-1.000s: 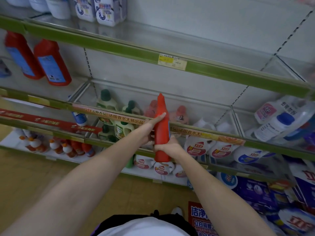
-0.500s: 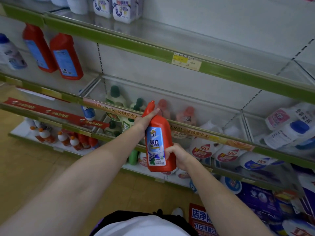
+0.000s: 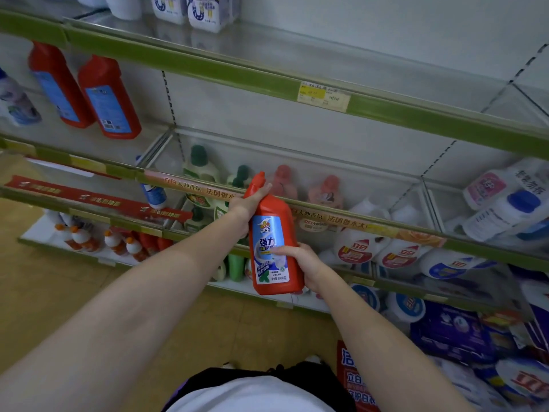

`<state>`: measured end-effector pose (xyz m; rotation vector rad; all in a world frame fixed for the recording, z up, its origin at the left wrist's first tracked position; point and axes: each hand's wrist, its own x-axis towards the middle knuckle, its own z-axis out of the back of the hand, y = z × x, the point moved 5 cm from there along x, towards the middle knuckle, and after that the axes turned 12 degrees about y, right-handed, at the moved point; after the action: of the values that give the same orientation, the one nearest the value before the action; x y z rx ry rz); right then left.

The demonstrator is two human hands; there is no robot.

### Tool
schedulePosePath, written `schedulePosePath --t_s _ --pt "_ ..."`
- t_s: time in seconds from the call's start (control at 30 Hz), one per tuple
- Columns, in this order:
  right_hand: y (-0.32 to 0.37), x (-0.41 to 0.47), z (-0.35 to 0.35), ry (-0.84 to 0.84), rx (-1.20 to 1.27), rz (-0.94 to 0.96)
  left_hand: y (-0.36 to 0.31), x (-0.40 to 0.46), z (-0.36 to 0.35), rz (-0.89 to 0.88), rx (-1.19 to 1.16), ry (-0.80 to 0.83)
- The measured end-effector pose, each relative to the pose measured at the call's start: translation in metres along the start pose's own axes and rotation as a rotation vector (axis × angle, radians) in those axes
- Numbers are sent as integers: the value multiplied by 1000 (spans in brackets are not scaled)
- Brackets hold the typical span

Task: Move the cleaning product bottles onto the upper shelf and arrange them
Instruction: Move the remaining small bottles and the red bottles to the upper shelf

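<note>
I hold a red cleaner bottle (image 3: 274,242) with a blue and white label in front of the shelves, label facing me. My left hand (image 3: 243,208) grips its neck and shoulder just under the red cap. My right hand (image 3: 306,264) grips its lower right side, thumb across the label. Two more red bottles (image 3: 104,96) of the same kind stand at the left on the upper shelf (image 3: 89,141). The glass-fronted stretch of that shelf (image 3: 297,150) right behind the held bottle has bare room.
A higher shelf (image 3: 208,63) with a green edge and a yellow price tag (image 3: 323,96) carries white containers (image 3: 190,10). Lower shelves hold green, pink and white detergent bottles (image 3: 359,251). Blue packs (image 3: 451,331) lie at the lower right. The floor (image 3: 59,292) is tan.
The bottle has turned from edge-on to label facing me and has come slightly lower and closer. My left hand went from its side to its neck; the view shifted a little.
</note>
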<state>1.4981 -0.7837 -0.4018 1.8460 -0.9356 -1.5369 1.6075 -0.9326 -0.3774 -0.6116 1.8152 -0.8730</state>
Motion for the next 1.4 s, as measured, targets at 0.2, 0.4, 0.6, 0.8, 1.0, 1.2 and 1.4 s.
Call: schedulePosePath --t_s 0.2,0.4,0.6,0.8,1.0,1.2,1.4 --pt "4 -1 7 -55 31 23 -5 -3 5 -72 -1 -69" --pt "37 -2 5 5 -13 111 -40 -34 6 -163 -20 -141" --pt "90 1 -25 157 -48 265 -106 -68 19 -390 14 -252" --pt "155 -4 -82 275 -59 444 -177 -118 45 -623 46 -365" --pt "219 -9 -140 315 -70 602 -249 -176 64 -795 70 -434" --pt "280 -6 -173 203 -25 795 -315 -193 77 -921 53 -362" --pt "352 -14 -181 -53 -8 1018 -399 -196 47 -1080 194 -184"
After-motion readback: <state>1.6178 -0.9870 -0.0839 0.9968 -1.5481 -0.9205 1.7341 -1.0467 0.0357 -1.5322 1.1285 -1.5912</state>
